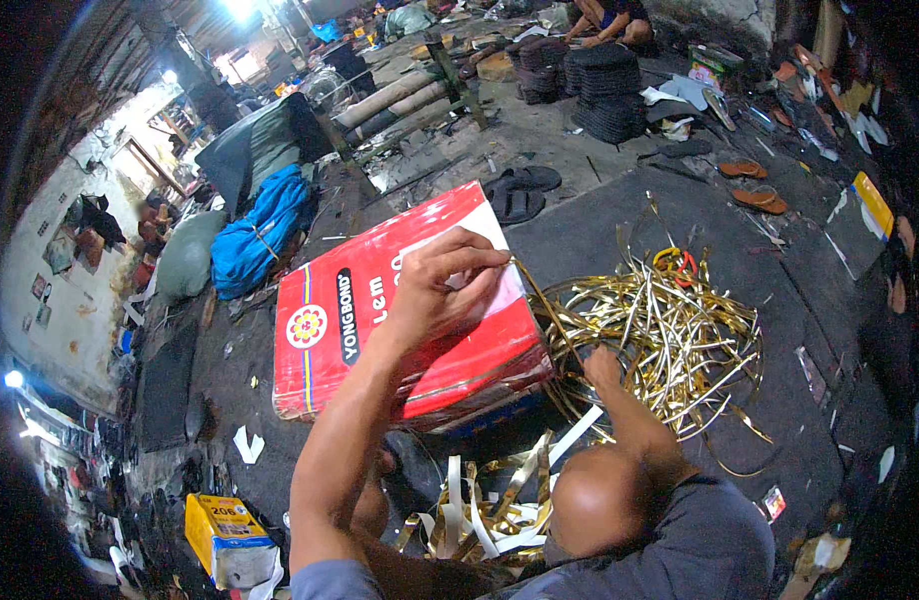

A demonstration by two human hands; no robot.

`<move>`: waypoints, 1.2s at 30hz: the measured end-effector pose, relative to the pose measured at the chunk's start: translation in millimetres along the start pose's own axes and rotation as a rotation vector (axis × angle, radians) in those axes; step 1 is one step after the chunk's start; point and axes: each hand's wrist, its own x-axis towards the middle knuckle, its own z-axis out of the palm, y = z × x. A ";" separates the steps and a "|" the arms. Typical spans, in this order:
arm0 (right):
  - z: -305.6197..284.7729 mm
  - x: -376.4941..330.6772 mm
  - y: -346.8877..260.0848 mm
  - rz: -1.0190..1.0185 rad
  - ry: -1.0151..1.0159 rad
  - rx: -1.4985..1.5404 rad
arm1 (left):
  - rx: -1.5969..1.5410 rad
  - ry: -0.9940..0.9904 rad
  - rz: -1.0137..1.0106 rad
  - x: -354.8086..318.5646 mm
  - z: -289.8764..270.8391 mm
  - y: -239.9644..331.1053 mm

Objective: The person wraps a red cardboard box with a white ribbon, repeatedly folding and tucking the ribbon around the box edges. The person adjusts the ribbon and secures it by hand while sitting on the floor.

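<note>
A large red rectangular tin [380,330] lies tilted on the dark floor in front of me. My left hand [448,290] rests on its upper face, fingers pinched on a thin gold strip [545,310]. That strip runs taut down past the tin's right edge to my right hand [602,368], which is low beside the tin with its fingers closed and partly hidden. A tangled pile of gold strips [680,340] lies just right of both hands. My knee [600,505] is below the right hand.
Cut gold and white strips [480,515] lie by my knee. A yellow can [225,535] stands at lower left. Behind the tin are a blue bundle [265,225], black sandals [520,195] and stacks of black soles [605,90]. Another person [610,18] sits at the far back.
</note>
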 end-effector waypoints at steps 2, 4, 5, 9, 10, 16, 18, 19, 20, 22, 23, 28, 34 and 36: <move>-4.6 16.2 18.2 -0.072 0.010 -0.025 | 0.015 -0.017 0.118 6.6 5.3 1.9; -1.5 33.6 46.3 -0.351 0.063 -0.300 | 0.042 -0.026 0.161 16.2 9.0 12.5; -1.3 42.0 49.9 -0.245 0.053 -0.222 | 0.030 -0.019 0.122 15.5 12.0 15.0; -10.6 14.4 43.1 -0.194 0.042 -0.209 | 0.125 0.039 0.197 -13.4 6.3 4.2; -21.6 15.0 45.8 -0.187 0.033 -0.245 | 0.221 0.045 0.294 -7.4 8.4 8.1; -34.6 -4.5 61.5 -0.199 0.168 -0.226 | -0.023 -0.037 -0.052 -5.9 7.3 29.9; -52.1 14.0 104.1 -0.178 0.125 -0.069 | 0.158 0.001 0.002 -8.4 19.9 48.4; -64.2 29.0 109.5 -0.162 0.072 0.054 | 0.260 0.025 0.026 -12.5 29.4 54.1; -81.4 30.8 126.6 -0.032 -0.013 0.400 | 0.382 0.224 0.440 -15.7 39.4 60.8; -124.8 9.5 87.0 0.156 0.067 0.901 | 0.329 0.214 0.478 -65.4 67.1 85.1; -145.9 1.3 63.8 0.180 0.228 1.058 | 0.249 0.101 0.257 -97.2 82.0 96.8; -261.6 -27.5 91.0 -0.045 1.018 0.771 | 0.361 -0.549 -0.743 -282.2 225.9 29.6; -304.9 -125.0 36.4 -0.368 0.269 0.642 | -0.062 -0.326 -1.222 -350.3 247.4 28.7; -327.0 -167.8 -15.5 -0.415 -0.025 0.562 | -0.217 -0.158 -1.181 -286.8 227.1 50.7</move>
